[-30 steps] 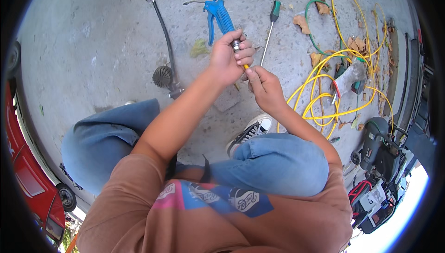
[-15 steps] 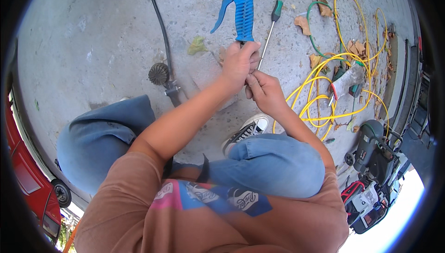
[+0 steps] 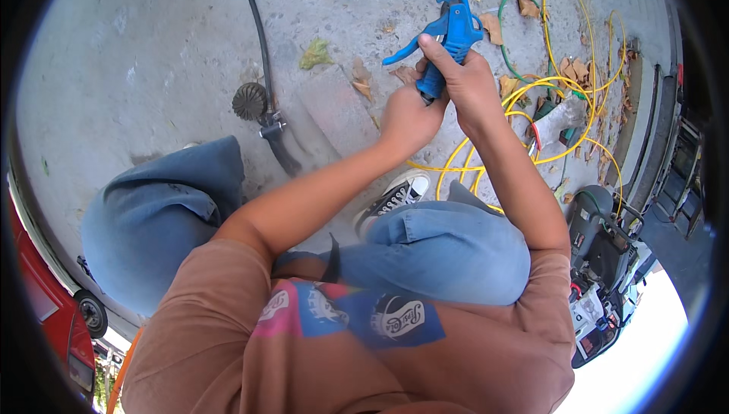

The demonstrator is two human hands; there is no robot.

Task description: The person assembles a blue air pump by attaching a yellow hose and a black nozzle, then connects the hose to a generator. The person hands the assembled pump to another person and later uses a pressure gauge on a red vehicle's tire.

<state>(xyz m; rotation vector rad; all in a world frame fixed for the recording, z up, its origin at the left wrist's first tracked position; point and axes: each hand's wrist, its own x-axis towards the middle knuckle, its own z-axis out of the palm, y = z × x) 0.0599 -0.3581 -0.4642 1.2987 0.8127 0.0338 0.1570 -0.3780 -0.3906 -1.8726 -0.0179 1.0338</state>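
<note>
I see right hand clenched round air gun, held above the concrete | left hand pinching its base | risk: twisting slips, gun drops onto hose

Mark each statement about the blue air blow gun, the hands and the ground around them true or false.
1. Both hands grip the blue air blow gun. True: left hand, right hand.
2. The blow gun lies on the concrete. False: it is held up off it.
3. A yellow hose lies coiled to the right. True.
4. The black hose is in the left hand. False: it lies on the ground, untouched.
</note>
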